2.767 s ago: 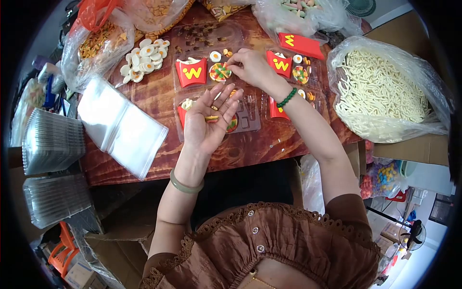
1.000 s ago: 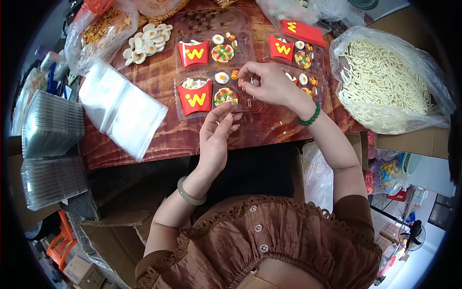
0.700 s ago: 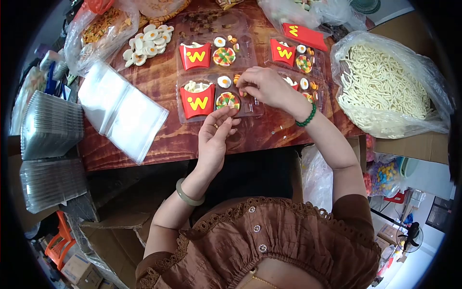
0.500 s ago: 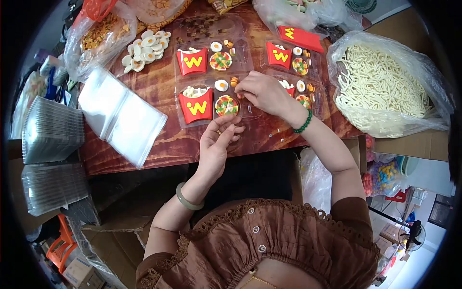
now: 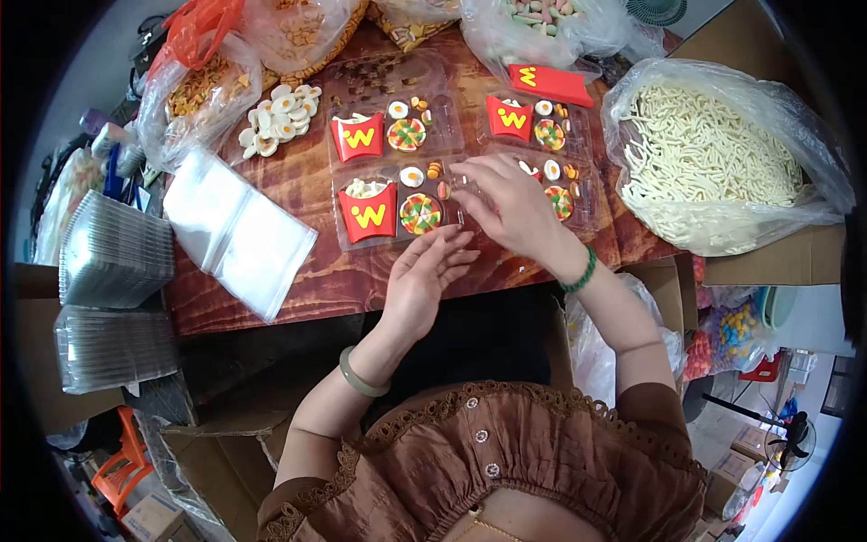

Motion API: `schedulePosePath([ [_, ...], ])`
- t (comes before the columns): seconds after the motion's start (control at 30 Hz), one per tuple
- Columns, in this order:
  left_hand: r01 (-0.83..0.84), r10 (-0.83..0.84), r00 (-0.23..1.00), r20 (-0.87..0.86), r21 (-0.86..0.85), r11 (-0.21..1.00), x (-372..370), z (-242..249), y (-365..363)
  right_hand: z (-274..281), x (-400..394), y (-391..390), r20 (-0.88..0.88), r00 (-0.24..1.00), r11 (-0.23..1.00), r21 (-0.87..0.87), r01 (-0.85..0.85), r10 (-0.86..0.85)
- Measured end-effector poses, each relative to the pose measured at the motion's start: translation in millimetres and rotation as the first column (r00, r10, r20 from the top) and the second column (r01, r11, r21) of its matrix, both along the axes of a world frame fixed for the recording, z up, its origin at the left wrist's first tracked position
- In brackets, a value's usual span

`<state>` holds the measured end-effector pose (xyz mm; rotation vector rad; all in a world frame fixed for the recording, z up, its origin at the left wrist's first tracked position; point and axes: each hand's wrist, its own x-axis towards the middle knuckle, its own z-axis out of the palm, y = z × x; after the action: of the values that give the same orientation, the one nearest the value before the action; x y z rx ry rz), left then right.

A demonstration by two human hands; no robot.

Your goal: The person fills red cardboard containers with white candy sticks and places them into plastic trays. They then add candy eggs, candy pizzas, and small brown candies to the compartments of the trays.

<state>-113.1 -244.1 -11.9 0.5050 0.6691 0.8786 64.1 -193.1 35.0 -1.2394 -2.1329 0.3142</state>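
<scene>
Clear plastic trays lie on the table, their compartments filled with small toy foods. My left hand (image 5: 428,278) is just below the pizza piece (image 5: 420,214) of the lower left tray, palm partly up, fingers spread, holding nothing visible. Over the gap between the lower trays hangs my right hand (image 5: 513,204), fingers apart, close to a small sausage-like piece (image 5: 443,190). To the left stands a red fries box (image 5: 368,211) with pale fries. An egg piece (image 5: 411,176) and a small burger (image 5: 434,170) sit above the pizza. My right hand partly hides the lower right tray.
Loose egg pieces (image 5: 281,117) are piled at the upper left. Clear bags (image 5: 239,230) lie at the left, beside stacked plastic trays (image 5: 116,248). A large bag of pale fries (image 5: 713,154) stands right, and flat red boxes (image 5: 551,84) lie at the back.
My right hand has opened its fingers and moved slightly right and down, uncovering the sausage-like piece. My left hand's fingers have spread a little. The whole view has shifted slightly.
</scene>
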Motion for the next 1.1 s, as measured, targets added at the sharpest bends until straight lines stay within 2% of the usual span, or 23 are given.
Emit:
schedulePosePath([
  [0.07,0.148,-0.105,0.91,0.401,-0.077,0.986,27,12,8,36,-4,-41,-0.001,0.997,0.984,0.162,-0.071,0.072],
  [0.1,0.165,-0.138,0.843,0.52,-0.005,0.986,47,28,-3,43,1,-62,0.179,0.969,0.972,0.133,-0.194,0.169],
  [0.17,0.229,-0.176,0.857,0.485,-0.051,0.972,95,56,-28,18,29,-89,0.055,0.981,0.952,0.237,-0.193,0.185],
  [0.23,0.443,-0.384,0.752,0.535,0.021,0.896,105,92,-24,24,88,-103,0.328,0.942,0.938,0.343,-0.054,-0.066],
  [0.3,0.398,-0.49,0.766,0.417,0.291,0.87,113,104,-27,26,114,-123,0.105,0.879,0.882,0.139,0.451,-0.466],
  [0.33,0.197,-0.439,0.833,0.336,0.562,0.803,130,93,-29,28,105,-129,-0.339,0.83,0.892,-0.075,0.445,-0.443],
  [0.37,0.126,-0.27,0.962,0.042,0.81,0.573,152,89,-34,34,92,-131,-0.704,0.574,0.905,-0.265,0.333,-0.418],
  [0.4,0.164,0.019,0.984,-0.175,0.951,0.264,159,94,-39,42,79,-127,-0.859,0.413,0.952,-0.289,0.096,-0.303],
  [0.43,0.262,0.088,0.957,-0.278,0.951,0.162,154,99,-56,47,93,-124,-0.909,0.397,0.979,-0.181,-0.095,-0.129],
  [0.47,0.238,-0.153,0.963,-0.221,0.966,0.101,149,101,-49,60,101,-112,-0.934,0.353,0.958,-0.055,-0.283,0.051],
  [0.5,0.205,-0.391,0.905,-0.168,0.977,0.056,142,102,-44,66,92,-109,-0.981,0.193,1.0,0.025,0.01,0.022],
  [0.53,0.05,-0.433,0.901,-0.031,0.998,0.033,136,102,-25,68,103,-101,-0.97,0.242,0.995,-0.002,0.095,-0.025],
  [0.57,0.106,-0.276,0.955,-0.109,0.994,-0.026,126,101,3,68,120,-87,-0.956,0.286,0.983,-0.019,0.182,-0.071],
  [0.6,0.172,-0.115,0.977,-0.18,0.982,-0.079,114,98,35,67,130,-73,-0.864,0.463,0.973,-0.115,0.199,-0.197],
  [0.63,0.19,0.232,0.957,-0.174,0.981,-0.046,99,97,67,64,128,-54,-0.763,0.605,0.974,-0.179,0.142,-0.228],
  [0.7,0.284,0.484,0.812,-0.326,0.945,0.161,67,82,152,57,103,-13,-0.634,0.74,0.946,-0.323,0.014,-0.227],
  [0.73,0.375,0.682,0.578,-0.448,0.888,0.265,48,70,191,54,85,13,-0.63,0.747,0.918,-0.39,-0.068,-0.213],
  [0.77,0.403,0.655,0.518,-0.55,0.832,0.38,25,72,220,48,71,41,-0.532,0.835,0.926,-0.37,-0.08,-0.141],
  [0.83,0.543,0.74,0.203,-0.641,0.703,0.459,-12,55,273,30,51,107,-0.306,0.952,0.935,-0.342,-0.094,-0.016],
  [0.9,0.623,0.61,0.015,-0.792,0.484,0.614,-38,42,307,7,34,172,-0.121,0.992,0.924,-0.374,-0.084,0.042],
  [0.97,0.678,0.574,-0.04,-0.818,0.4,0.617,-48,34,323,-6,18,213,-0.056,0.997,0.91,-0.408,-0.079,0.061],
  [1.03,0.709,0.464,-0.096,-0.881,0.267,0.653,-53,28,329,-16,5,244,0.228,0.969,0.929,-0.37,-0.007,0.099],
  [1.1,0.696,0.419,-0.091,-0.903,0.243,0.675,-53,22,336,-31,-3,266,0.257,0.957,0.942,-0.332,-0.043,0.134],
])
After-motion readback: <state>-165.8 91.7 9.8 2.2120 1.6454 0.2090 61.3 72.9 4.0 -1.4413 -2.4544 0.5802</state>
